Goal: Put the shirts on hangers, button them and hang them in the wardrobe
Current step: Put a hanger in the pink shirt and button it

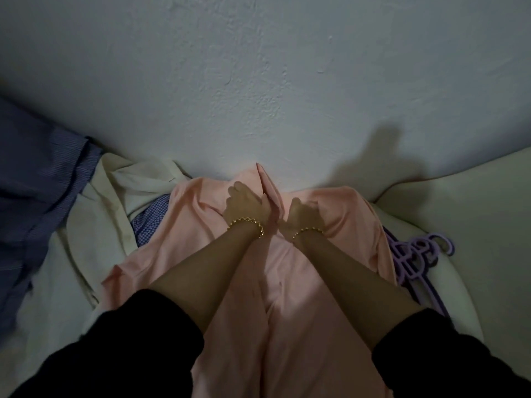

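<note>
I observe the pink shirt [313, 285] lying front-up on a white sheet [459, 208], its collar end toward the wall [258, 67] and its hem running down toward the person. The collar stands up in a raised fold against the base of the wall.

Left hand [244, 205]: grip closed, fingers curled round the raised front edge of the pink shirt just below the collar. Right hand [304, 216]: grip closed, fingers curled down into the cloth on the other side of the same opening. It lies in shadow, so I cannot tell the exact hold. The two hands sit just beside each other. Each wrist carries a gold bead bracelet [247, 224], and both sleeves are dark and pushed up.

Purple hangers [416, 254] lie stacked at the shirt's right edge, partly under it. To the left lie a checked shirt [149, 219], a cream shirt [129, 179] and a blue striped shirt [43, 168], all loose.
</note>
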